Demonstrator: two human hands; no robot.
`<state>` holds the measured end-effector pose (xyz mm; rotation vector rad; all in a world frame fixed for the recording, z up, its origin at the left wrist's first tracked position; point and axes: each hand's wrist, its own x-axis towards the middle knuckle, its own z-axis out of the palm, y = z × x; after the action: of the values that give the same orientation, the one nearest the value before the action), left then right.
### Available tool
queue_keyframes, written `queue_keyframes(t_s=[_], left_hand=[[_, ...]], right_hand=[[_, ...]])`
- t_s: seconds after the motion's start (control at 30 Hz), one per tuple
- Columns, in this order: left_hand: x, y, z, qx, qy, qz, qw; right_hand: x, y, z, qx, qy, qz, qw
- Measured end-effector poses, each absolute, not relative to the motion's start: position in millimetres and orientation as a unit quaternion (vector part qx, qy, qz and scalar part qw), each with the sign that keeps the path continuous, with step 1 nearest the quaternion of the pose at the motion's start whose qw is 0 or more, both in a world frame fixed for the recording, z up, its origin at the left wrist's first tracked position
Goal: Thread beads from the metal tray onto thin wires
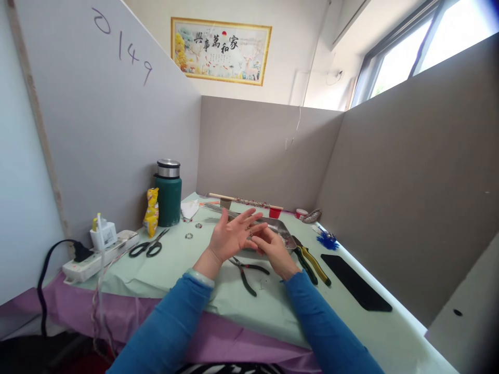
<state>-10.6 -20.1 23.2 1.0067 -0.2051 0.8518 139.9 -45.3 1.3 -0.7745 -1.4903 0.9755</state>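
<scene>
So my left hand point(234, 235) is open, palm up, fingers spread, and my right hand point(273, 248) is pinching at its fingers, with a tiny beaded piece point(250, 231) right between them. Black-handled pliers point(249, 272) lie just below my hands, metal tray point(281, 228) behind them, yellow-and-green pliers point(311, 261) off to the right, scissors point(150, 246) over on the left.

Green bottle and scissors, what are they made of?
The green bottle looks like matte painted metal, because its neck is shiny silver, but might be plastic. The scissors have thin, grey, metal-looking blades and smooth, thick black handles, probably plastic.
</scene>
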Motion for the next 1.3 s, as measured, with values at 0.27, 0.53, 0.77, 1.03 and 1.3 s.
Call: queue_keyframes(t_s=[0.27,0.53,0.77,1.03,1.3], left_hand=[[-9,-24,23,0.453,-0.110,0.351,0.812],[-9,-25,25,0.466,-0.075,0.368,0.801],[-9,-27,27,0.479,-0.048,0.372,0.793],[-8,-16,19,0.507,0.050,0.467,0.723],[-1,-11,10,0.595,0.201,0.500,0.596]], right_hand=[[138,-42,-3,-0.333,-0.611,0.448,0.561],[135,-43,-4,-0.323,-0.621,0.461,0.546],[134,-46,1,-0.339,-0.618,0.463,0.537],[142,-40,2,-0.345,-0.576,0.372,0.641],[138,-39,-7,-0.378,-0.655,0.187,0.627]])
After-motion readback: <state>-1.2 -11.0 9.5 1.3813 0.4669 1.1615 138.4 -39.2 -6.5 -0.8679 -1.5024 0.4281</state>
